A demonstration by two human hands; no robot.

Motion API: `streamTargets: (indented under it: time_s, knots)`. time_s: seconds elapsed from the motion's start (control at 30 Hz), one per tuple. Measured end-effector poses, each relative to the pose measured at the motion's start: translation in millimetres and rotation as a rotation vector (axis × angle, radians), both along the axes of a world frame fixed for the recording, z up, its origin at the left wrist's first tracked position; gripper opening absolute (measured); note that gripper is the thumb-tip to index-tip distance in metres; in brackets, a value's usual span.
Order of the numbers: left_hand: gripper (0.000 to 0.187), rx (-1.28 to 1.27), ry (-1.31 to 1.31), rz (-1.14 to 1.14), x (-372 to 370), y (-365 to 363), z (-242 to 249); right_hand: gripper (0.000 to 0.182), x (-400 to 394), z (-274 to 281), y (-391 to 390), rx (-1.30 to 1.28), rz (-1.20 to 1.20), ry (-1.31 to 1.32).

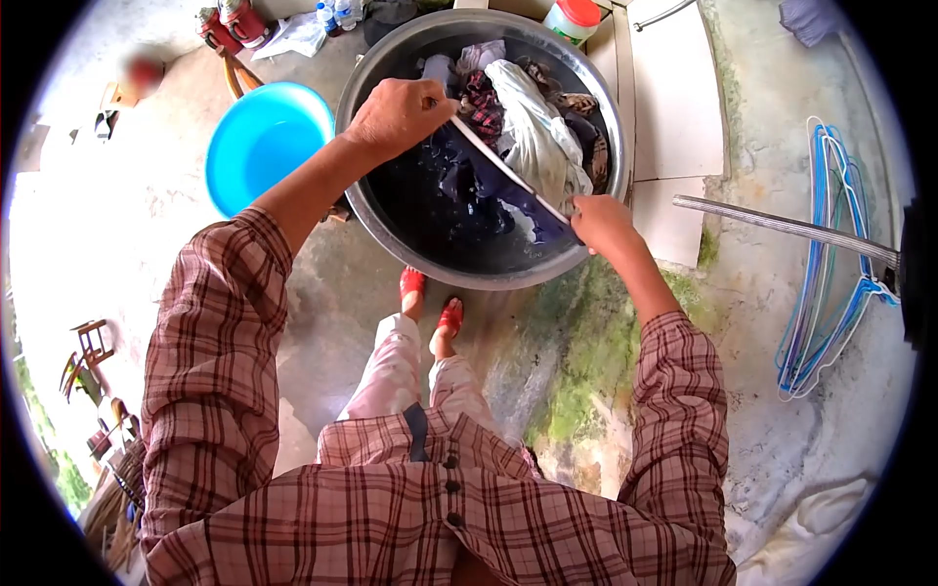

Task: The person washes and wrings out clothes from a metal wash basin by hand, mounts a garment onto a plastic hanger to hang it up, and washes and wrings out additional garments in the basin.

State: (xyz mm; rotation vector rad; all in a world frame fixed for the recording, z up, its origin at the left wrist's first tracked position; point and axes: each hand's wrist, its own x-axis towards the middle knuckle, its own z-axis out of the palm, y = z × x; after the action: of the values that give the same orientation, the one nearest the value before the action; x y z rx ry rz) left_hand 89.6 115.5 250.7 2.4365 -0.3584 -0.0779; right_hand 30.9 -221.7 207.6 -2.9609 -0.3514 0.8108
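A navy garment with a white edge [493, 164] is stretched between my two hands over a large metal basin [459, 277]. My left hand [403, 115] pinches one end of that edge near the basin's left side. At the other end, close to the right rim, the fingers of my right hand [601, 223] are closed on it. The lower part of the garment hangs into dark water. Beside it in the basin lie a pale wet cloth [537, 122], a red-and-black checked cloth [481, 105] and other dark and patterned clothes, partly hidden.
Left of the metal basin stands a bright blue basin [227, 156]. A red-lidded tub [575, 18] is behind at the right. Red flasks [239, 21] and water bottles [337, 14] stand at the back left. A metal pipe [782, 228] juts in from the right near several hangers [829, 264].
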Motion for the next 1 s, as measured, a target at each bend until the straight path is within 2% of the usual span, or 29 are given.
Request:
streamTargets:
  time_s: [0.1,0.2,0.23,0.27,0.3,0.33,0.37,0.47,0.53,0.63,0.67,0.73,0.87,0.93,0.97,1.0]
  knots:
    - [0.026,-0.084,-0.009,0.098,-4.8,-10.9,-14.0,0.038,3.5,-7.4,14.3,-0.003,-0.102,0.361]
    - [0.019,-0.231,0.014,0.155,-2.1,-14.6,-31.2,0.034,-9.7,3.2,39.4,0.014,-0.079,0.45]
    - [0.019,-0.291,0.039,0.177,-0.5,-14.7,-34.8,0.034,-15.1,-2.8,40.0,0.141,-0.16,0.53]
    - [0.02,-0.351,0.063,0.202,0.2,-15.3,-39.7,0.033,-22.2,-16.2,36.5,0.156,0.011,0.415]
    - [0.026,-0.369,0.074,0.186,-1.2,-16.8,-50.5,0.033,-28.6,-40.3,29.6,0.132,0.08,0.299]
    - [0.027,-0.298,0.086,0.158,-5.9,-19.2,-46.8,0.033,-33.8,-60.0,24.4,0.11,0.147,0.182]
    - [0.028,-0.29,0.094,0.144,-11.0,-22.9,-45.3,0.03,-37.2,-65.9,28.1,0.128,0.082,0.088]
    - [0.031,-0.34,0.157,0.109,-16.2,-26.4,-50.3,0.028,-29.5,-96.2,55.4,0.682,-0.093,-0.037]
    - [0.032,-0.358,0.131,0.065,-17.5,-30.3,-52.9,0.027,-24.1,-99.7,90.7,0.898,-0.219,-0.119]
    - [0.035,-0.378,0.204,0.005,-21.8,-40.1,-29.9,0.033,-15.9,-112.8,137.8,1.055,-0.362,-0.266]
    - [0.036,-0.383,0.214,-0.022,-23.1,-43.2,-17.7,0.03,-9.1,-113.5,145.2,0.852,-0.36,-0.22]
    - [0.038,-0.39,0.233,-0.071,-25.3,-47.2,2.5,0.025,-4.7,-121.0,163.0,0.875,-0.518,-0.276]
    - [0.046,-0.338,0.123,-0.148,-20.7,-38.9,1.8,0.019,-2.7,-137.3,158.9,1.016,-0.56,-0.489]
    - [0.051,-0.355,0.192,-0.126,-17.7,-32.0,6.1,0.014,-4.8,-139.3,141.4,1.32,-0.884,-0.162]
    - [0.051,-0.285,0.129,-0.101,-15.9,-28.0,3.0,0.009,-4.4,-135.1,131.6,1.508,-1.098,0.021]
    - [0.052,-0.214,0.066,-0.077,-12.2,-23.6,-1.4,0.007,-4.9,-124.3,126.9,1.608,-1.262,0.032]
